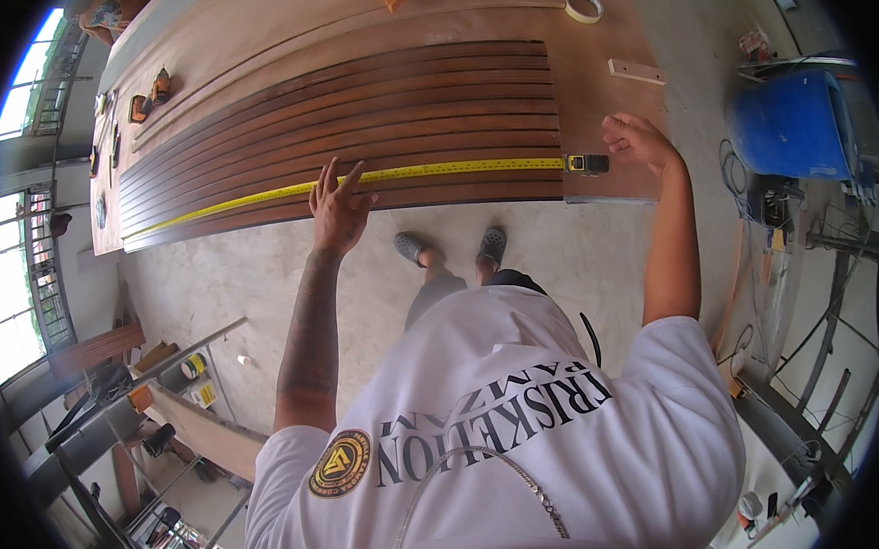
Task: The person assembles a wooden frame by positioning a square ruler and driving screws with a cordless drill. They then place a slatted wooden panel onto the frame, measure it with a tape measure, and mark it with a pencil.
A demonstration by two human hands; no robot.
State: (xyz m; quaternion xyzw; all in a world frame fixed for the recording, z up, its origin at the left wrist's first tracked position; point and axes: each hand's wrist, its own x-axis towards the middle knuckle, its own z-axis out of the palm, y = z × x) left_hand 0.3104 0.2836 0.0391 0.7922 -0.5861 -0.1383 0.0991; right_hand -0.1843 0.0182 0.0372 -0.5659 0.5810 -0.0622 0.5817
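A slatted brown wood panel (447, 100) lies along the near side of a large wooden worktable (604, 107). Stretched lengthwise over its near slats is a yellow tape measure blade (464, 167), running from the far left end to a dark tape measure case (587, 164) just past the panel's right end. My left hand (340, 211) is at the panel's near edge, fingers spread beside the blade, gripping nothing. To the right of the case hovers my right hand (643, 144), apart from it, with loosely bent fingers and nothing visible in them.
A roll of tape (583, 7) and a small wood block (636, 72) lie on the table's right part. A cordless drill (160, 88) is at the left. Another person (111, 7) is beyond the far left. A blue plastic container (791, 123) and cables stand to the right.
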